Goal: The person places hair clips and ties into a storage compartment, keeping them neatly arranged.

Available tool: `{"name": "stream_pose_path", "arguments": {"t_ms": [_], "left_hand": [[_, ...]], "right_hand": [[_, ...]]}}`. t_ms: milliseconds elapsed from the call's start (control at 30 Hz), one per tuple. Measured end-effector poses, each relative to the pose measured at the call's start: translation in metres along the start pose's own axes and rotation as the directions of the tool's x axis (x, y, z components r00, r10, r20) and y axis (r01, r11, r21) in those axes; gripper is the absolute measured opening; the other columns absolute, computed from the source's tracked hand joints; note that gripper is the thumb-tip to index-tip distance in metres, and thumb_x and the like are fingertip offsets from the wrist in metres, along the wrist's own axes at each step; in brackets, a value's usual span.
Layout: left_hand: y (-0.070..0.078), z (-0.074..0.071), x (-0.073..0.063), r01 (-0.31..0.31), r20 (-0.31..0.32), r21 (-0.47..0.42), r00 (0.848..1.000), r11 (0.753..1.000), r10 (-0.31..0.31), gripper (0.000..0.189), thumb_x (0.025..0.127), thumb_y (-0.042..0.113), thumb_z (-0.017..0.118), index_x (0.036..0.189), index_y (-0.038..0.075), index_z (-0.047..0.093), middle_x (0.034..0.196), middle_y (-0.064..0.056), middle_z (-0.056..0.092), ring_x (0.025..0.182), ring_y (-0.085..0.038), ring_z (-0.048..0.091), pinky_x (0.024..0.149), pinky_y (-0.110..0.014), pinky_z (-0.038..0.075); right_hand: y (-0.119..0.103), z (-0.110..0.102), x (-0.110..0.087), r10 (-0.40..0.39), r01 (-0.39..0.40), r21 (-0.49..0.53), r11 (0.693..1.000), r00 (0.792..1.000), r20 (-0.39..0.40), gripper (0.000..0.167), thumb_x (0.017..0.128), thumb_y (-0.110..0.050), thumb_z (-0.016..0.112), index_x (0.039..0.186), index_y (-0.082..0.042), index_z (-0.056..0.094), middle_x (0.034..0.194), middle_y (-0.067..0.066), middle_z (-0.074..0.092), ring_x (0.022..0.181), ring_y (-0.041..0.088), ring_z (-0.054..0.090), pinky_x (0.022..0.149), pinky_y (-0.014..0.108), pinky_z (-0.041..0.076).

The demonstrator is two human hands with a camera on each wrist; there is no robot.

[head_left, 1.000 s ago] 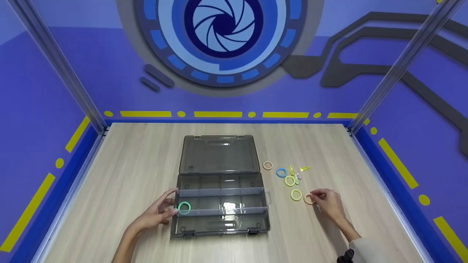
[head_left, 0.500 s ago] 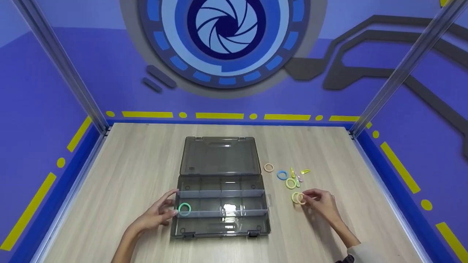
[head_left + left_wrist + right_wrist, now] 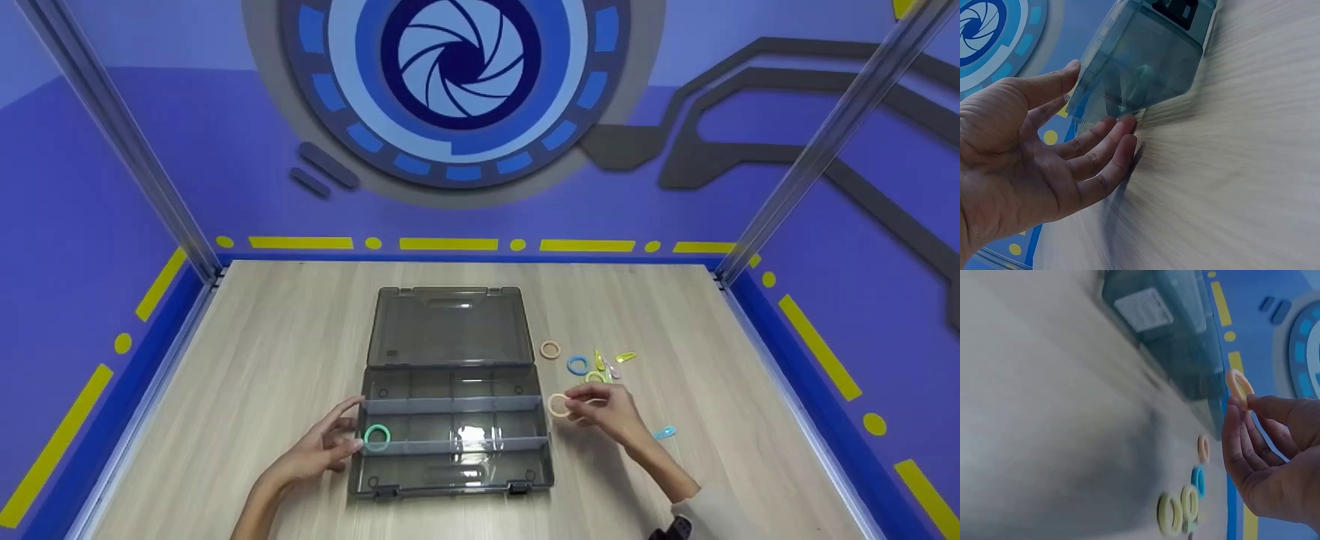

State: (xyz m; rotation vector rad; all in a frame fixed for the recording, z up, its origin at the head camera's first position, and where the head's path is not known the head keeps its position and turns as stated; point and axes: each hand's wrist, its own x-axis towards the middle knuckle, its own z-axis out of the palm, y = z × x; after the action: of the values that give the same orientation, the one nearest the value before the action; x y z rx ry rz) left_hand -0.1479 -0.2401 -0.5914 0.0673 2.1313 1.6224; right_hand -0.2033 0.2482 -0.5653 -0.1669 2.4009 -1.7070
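A smoky clear compartment box (image 3: 451, 493) stands with its lid laid back. My left hand (image 3: 311, 448) rests thumb and fingertips against its left side, the fingers loosely bent, as the left wrist view shows. My right hand (image 3: 613, 416) pinches a peach hair tie (image 3: 550, 406) between thumb and fingers, just right of the box and above the table. Inside the box, a green hair tie (image 3: 376, 426) leans over a divider at the left end of the middle row. In the right wrist view the held hair tie (image 3: 1230, 385) is raised in front of the box.
Right of the box lie another peach hair tie (image 3: 550, 343), a blue one (image 3: 577, 357) and yellow-green ones (image 3: 1161, 514), partly hidden by my hand in the head view. Several snap hair clips (image 3: 626, 357) lie behind them. A light-blue clip (image 3: 664, 433) lies beside my right forearm.
My right hand has picked up the peach hair tie and carried it left toward the box, over the yellow-green one. The light-blue clip has come into sight. The left hand stays put.
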Motion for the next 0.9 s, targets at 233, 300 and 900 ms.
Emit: {"name": "stream_pose_path", "arguments": {"t_ms": [233, 300, 900], "left_hand": [[0.000, -0.002, 0.001, -0.019, 0.012, -0.004, 1.000, 1.000, 0.019, 0.080, 0.102, 0.026, 0.065, 0.164, 0.012, 0.016, 0.146, -0.034, 0.037, 0.105, -0.026, 0.060, 0.079, -0.043, 0.059], [0.000, -0.002, 0.001, -0.019, 0.020, -0.010, 1.000, 1.000, 0.019, 0.080, 0.102, 0.026, 0.064, 0.164, 0.012, 0.016, 0.147, -0.035, 0.036, 0.105, -0.026, 0.060, 0.079, -0.042, 0.059], [0.001, 0.000, 0.002, 0.018, 0.020, -0.033, 1.000, 0.999, -0.017, 0.081, 0.101, 0.028, 0.066, 0.163, 0.012, 0.017, 0.147, -0.034, 0.036, 0.100, -0.022, 0.059, 0.075, -0.036, 0.057]], "right_hand": [[-0.012, 0.034, 0.007, 0.019, -0.025, 0.081, 0.996, 0.996, 0.085, 0.027, 0.093, -0.009, 0.074, 0.110, 0.011, 0.070, 0.098, 0.021, 0.075, 0.079, 0.015, 0.075, 0.073, 0.034, 0.064], [-0.012, 0.043, 0.008, 0.019, -0.032, 0.116, 0.993, 0.993, 0.116, 0.027, 0.093, -0.007, 0.074, 0.110, 0.013, 0.069, 0.095, 0.019, 0.075, 0.078, 0.015, 0.074, 0.073, 0.034, 0.064], [-0.017, 0.109, 0.031, -0.093, 0.045, 0.193, 0.980, 0.965, 0.247, 0.023, 0.091, 0.000, 0.074, 0.107, 0.016, 0.069, 0.094, 0.027, 0.075, 0.070, 0.007, 0.070, 0.064, 0.019, 0.059]]}}
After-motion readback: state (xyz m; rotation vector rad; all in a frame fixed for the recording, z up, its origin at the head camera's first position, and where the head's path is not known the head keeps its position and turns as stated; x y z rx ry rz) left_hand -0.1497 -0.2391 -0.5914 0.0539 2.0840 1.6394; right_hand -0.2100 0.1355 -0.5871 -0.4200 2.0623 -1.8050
